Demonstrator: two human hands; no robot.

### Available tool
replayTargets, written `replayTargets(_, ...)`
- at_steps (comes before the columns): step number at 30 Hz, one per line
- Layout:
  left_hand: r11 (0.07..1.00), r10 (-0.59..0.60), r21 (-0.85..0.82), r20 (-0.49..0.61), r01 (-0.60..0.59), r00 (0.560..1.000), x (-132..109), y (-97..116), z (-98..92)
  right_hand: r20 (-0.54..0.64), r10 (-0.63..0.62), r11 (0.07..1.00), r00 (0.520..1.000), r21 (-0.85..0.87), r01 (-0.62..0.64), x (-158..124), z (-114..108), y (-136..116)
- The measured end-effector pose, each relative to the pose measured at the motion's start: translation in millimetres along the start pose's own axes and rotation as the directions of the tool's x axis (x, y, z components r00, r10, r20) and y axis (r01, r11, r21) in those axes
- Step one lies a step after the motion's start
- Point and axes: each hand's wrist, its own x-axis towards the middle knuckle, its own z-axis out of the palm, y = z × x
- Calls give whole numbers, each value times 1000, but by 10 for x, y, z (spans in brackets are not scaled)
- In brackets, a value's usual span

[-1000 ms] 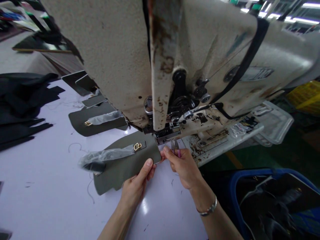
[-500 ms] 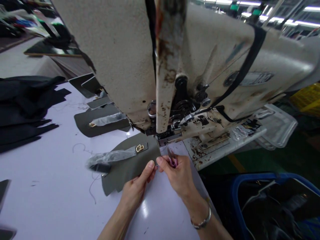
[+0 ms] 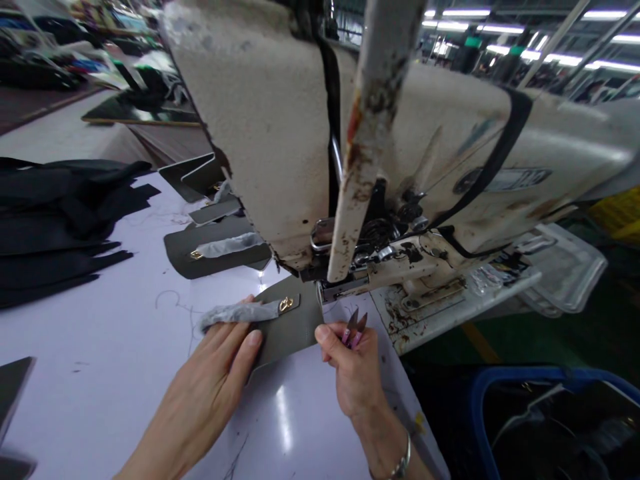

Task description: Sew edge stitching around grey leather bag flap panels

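Observation:
My left hand lies with fingers stretched out on a dark grey-green panel, close to its left end. Across that panel runs a strap wrapped in clear film, ending in a gold-coloured clasp. Small scissors with pink handles sit in my closed right hand, blades pointing up and a little apart. Its thumb and forefinger are pinched at the panel's right edge; whether they grip the edge or a thread is hidden. The panel's upper edge reaches under the sewing machine's head.
Similar panels lie behind on the white table. Black fabric pieces are piled at left. The machine's bed extends right, with a clear plastic tray beyond. A blue-rimmed bin stands lower right.
My left hand has let go near the right hand and moved left, flattening onto the panel. My right hand stays by the panel's right edge with the scissors. The view has shifted slightly.

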Motion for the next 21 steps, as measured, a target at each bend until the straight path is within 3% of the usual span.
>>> replayTargets(3,994,112,-8,101,-112,989,381,26,-1,-11,67,989,998,130,-65,-39,105,38)
replayTargets(7,950,288,98,85,-296,954,640,232,-125,-31,145,970,989,202,-136,-32,86,82)
replayTargets(12,885,412,208,66,-416,909,697,496,-217,-18,-4,1000,1000,9,4,38,-103,102)
replayTargets(19,917,370,137,63,-375,927,844,685,-241,9,-71,995,997,-75,71,43,-143,124)
replayTargets(21,942,334,34,-4,-334,943,883,766,-264,13,-68,995,998,-66,69,46,-132,133)
